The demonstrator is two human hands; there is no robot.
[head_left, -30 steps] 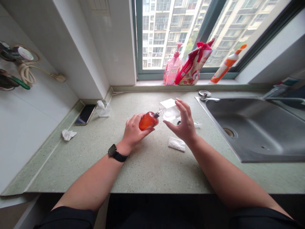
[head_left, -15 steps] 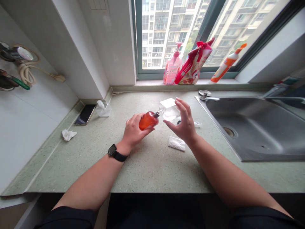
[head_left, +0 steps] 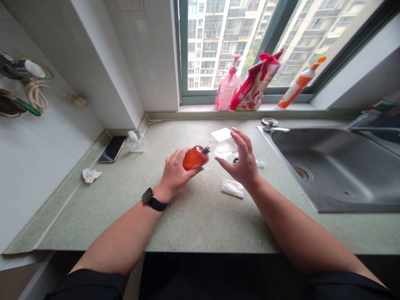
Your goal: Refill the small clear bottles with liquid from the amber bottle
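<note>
My left hand (head_left: 177, 170) is wrapped around a bottle of orange-red liquid (head_left: 194, 158), tilted with its dark threaded neck up to the right. That neck meets the clear neck of a square transparent bottle (head_left: 222, 146), also tilted. My right hand (head_left: 242, 156) grips the transparent bottle between the thumb below and the fingers on its far side. Whether liquid passes between the necks is too small to tell. Behind my right hand, a small black-and-clear piece (head_left: 260, 163) lies partly hidden. Nearer me is a folded white tissue packet (head_left: 232, 188).
A steel sink (head_left: 315, 166) with a tap is at the right. Crumpled tissue (head_left: 90, 175), a phone (head_left: 113, 149) and a clear container with tissue (head_left: 136, 142) lie left. On the sill stand a pink pump bottle (head_left: 227, 89), a red bag (head_left: 254, 85) and an orange-white bottle (head_left: 298, 87).
Both hands and both bottles hold nearly the same pose. The whole view has shifted very slightly.
</note>
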